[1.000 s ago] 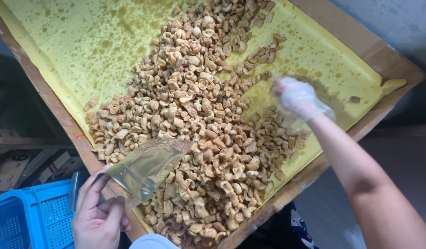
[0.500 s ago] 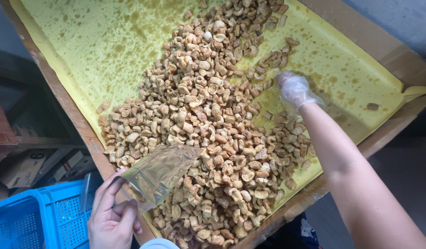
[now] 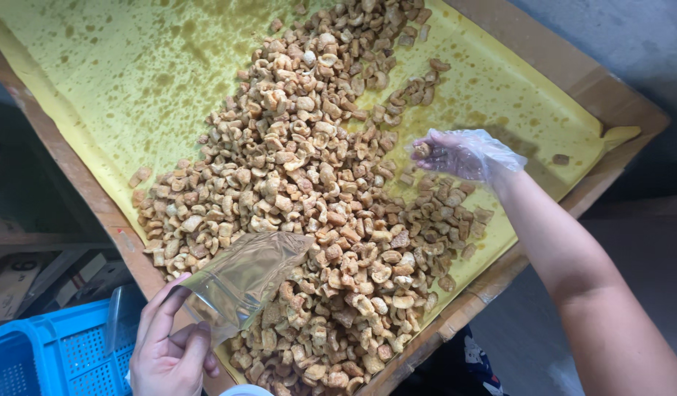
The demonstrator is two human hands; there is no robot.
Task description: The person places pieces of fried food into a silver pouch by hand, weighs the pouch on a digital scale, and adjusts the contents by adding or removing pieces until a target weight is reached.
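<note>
Snacks (image 3: 309, 198), small fried golden-brown pieces, lie heaped in a long band across yellow paper (image 3: 118, 81) that lines a wooden tray (image 3: 96, 202). Oil spots darken the bare paper on both sides of the heap. The right hand (image 3: 459, 154), in a thin clear glove, hovers over the right edge of the heap with its fingers curled around a few pieces. The left hand (image 3: 170, 352) is bare and pinches the lower end of a clear bag (image 3: 239, 282), whose mouth points toward the heap. As far as I can tell the bag is still empty, so the filling looks barely begun and nearly all the heap remains on the tray. A blue crate (image 3: 52, 352) sits below left.
</note>
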